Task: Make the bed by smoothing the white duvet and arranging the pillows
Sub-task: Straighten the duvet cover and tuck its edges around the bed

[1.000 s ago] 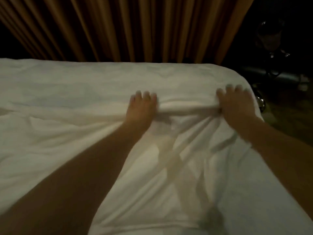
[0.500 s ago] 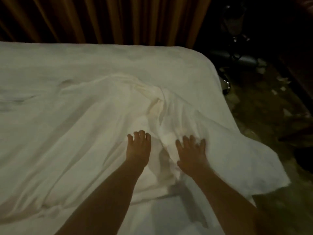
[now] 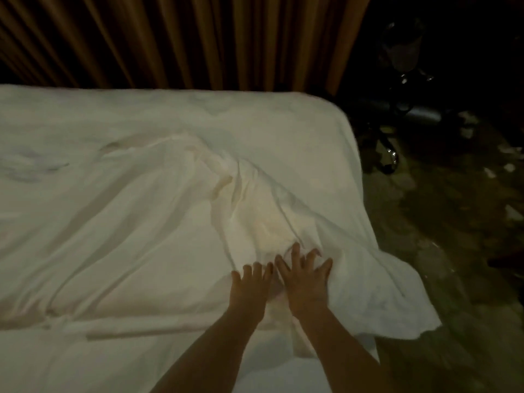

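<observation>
With the left hand (image 3: pixel 249 287) flat and the right hand (image 3: pixel 304 275) spread, both pressing the white duvet (image 3: pixel 127 222) at lower centre, a sideways push could slide its overhanging right corner off the bed.

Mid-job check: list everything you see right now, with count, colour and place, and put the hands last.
duvet: one, white, rumpled, spread over the bed, with a corner flap hanging off the right edge
curtain: one, brown-orange, pleated, behind the bed
office chair: one, black, in the dark at upper right
floor: dark patterned, right of the bed, with pale scraps I cannot identify
pillows: none in view
left hand: one, palm down on the duvet, fingers fairly straight
right hand: one, beside the left, fingers spread on the bunched fold
</observation>
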A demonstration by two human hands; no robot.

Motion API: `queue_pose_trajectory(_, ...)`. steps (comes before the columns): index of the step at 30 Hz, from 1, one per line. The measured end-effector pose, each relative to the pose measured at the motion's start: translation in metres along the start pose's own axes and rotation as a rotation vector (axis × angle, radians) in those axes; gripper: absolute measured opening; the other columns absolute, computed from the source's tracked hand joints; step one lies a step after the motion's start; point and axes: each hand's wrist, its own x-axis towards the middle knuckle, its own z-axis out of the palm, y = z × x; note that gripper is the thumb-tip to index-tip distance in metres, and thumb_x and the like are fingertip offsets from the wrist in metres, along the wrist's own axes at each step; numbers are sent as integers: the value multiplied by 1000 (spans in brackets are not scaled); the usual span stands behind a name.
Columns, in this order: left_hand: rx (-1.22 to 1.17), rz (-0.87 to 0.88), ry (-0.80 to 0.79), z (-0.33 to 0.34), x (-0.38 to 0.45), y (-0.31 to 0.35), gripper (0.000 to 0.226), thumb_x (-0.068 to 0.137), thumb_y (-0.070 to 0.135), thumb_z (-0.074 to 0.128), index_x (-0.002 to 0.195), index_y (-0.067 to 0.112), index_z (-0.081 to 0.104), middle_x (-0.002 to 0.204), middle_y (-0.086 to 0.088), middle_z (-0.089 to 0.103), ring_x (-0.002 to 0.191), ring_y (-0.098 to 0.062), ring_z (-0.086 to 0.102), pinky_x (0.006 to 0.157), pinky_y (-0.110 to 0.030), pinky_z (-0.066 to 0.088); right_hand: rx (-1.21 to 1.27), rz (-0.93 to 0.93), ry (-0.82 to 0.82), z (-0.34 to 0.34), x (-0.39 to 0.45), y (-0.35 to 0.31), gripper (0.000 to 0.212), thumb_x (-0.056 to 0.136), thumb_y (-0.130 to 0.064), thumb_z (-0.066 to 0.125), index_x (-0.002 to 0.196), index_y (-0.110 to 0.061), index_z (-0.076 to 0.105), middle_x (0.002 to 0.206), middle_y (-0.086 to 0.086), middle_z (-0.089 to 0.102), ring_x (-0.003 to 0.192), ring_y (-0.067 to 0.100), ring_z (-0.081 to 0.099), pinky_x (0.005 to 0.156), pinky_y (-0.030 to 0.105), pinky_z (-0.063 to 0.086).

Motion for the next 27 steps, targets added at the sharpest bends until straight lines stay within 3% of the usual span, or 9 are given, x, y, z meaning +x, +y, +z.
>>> queue_pose_trajectory(4, -70, 2, -36, 0, 36, 48, 122, 7, 37, 91, 116, 10, 44, 93, -13, 70, 64, -31, 65, 44, -43, 52, 89, 93, 0, 11, 21, 47, 77, 54, -46, 85, 125, -33, 58, 130, 27, 41, 109, 56, 47, 82, 74, 39)
queue_pose_trajectory(7, 9, -12, -33, 1, 57, 69, 70, 69, 53, 70, 125, 17, 48, 117, -14, 65, 73, -35, 67, 45, -44, 53, 169, 105, 69, 22, 36, 73, 83, 51, -45, 87, 126, -26, 56, 125, 28, 53, 106, 55, 52, 77, 75, 39)
queue_pose_trajectory(9, -49, -112, -154, -9, 62, 75, 74, 76, 50, 65, 141, 25, 41, 144, -16, 42, 98, -39, 62, 64, -48, 55, 141, 30, 6, 36, 45, 79, 75, 71, -43, 76, 138, -30, 43, 138, 27, 40, 119, 53, 44, 84, 73, 36)
queue_pose_trajectory(11, -108, -222, -124, 4, 70, 74, 85, 82, 42, 65, 150, 36, 15, 157, -12, 10, 126, -40, 40, 92, -51, 46, 170, -9, -31, 50, 53, 82, 78, 55, -45, 83, 128, -32, 56, 127, 25, 52, 108, 49, 53, 72, 67, 46)
queue_pose_trajectory(16, -173, -322, -154, 16, 97, 81, 90, 69, 44, 76, 140, 44, 21, 153, -12, 23, 120, -44, 44, 89, -56, 45, 297, -90, -18, 92, 91, 75, 70, 38, -30, 89, 101, -31, 60, 98, 13, 59, 81, 37, 59, 51, 49, 50)
queue_pose_trajectory(19, -143, -362, -282, 39, 121, 78, 84, 38, 50, 90, 116, 48, 57, 131, -14, 46, 98, -50, 56, 71, -64, 47, 380, -109, -18, 115, 114, 62, 74, 19, -34, 91, 85, -28, 58, 81, 8, 65, 68, 34, 64, 42, 44, 49)
queue_pose_trajectory(21, -171, -344, -251, 63, 133, 74, 74, 62, 50, 80, 129, 44, 47, 140, -12, 31, 118, -52, 41, 89, -64, 39, 400, -114, -15, 129, 128, 51, 79, 17, -37, 90, 83, -28, 49, 74, 4, 63, 62, 30, 63, 41, 39, 47)
queue_pose_trajectory(24, -110, -351, -244, 87, 145, 76, 59, 89, 38, 55, 141, 30, 28, 147, -13, 18, 134, -49, 17, 106, -61, 23, 321, -124, 79, 144, 146, 45, 52, 28, -34, 90, 74, -29, 66, 69, 3, 63, 56, 27, 61, 41, 34, 47)
queue_pose_trajectory(27, -91, -401, -201, 88, 153, 81, 62, 51, 31, 88, 108, 21, 66, 119, -21, 54, 105, -59, 48, 84, -70, 39, 247, -100, 58, 150, 154, 46, 50, 32, -35, 91, 76, -26, 71, 74, 6, 65, 60, 30, 63, 41, 37, 50)
